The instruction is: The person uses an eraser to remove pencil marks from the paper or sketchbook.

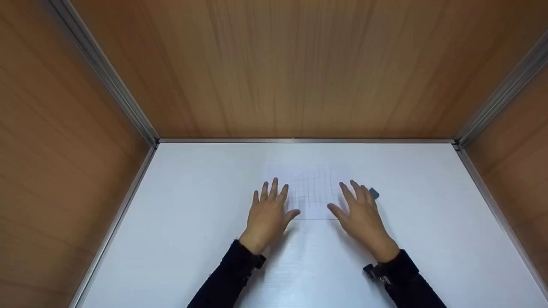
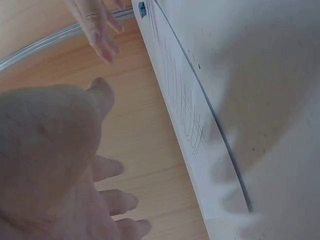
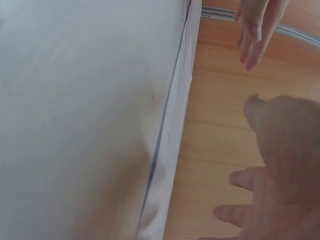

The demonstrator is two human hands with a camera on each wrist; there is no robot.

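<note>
A thin white sheet of paper [image 1: 314, 192] with faint pencilled grid lines lies flat on the white table [image 1: 192, 222]. My left hand [image 1: 280, 201] is spread flat, palm down, over the sheet's left edge. My right hand [image 1: 349, 201] is spread the same way over its right edge. Neither hand holds anything, and I cannot tell whether the fingers touch the paper. A small blue-grey object [image 1: 374, 193] lies just beyond my right hand's outer fingers. The left wrist view shows the left hand [image 2: 55, 165], the sheet [image 2: 185, 105], finger shadows on it and the blue object [image 2: 142, 8].
Wooden walls [image 1: 299, 68] with metal corner rails [image 1: 107, 77] close the table at the back and both sides. In the right wrist view my right hand [image 3: 280, 165] is above the sheet's edge [image 3: 175, 125], with the left hand [image 3: 255, 25] beyond.
</note>
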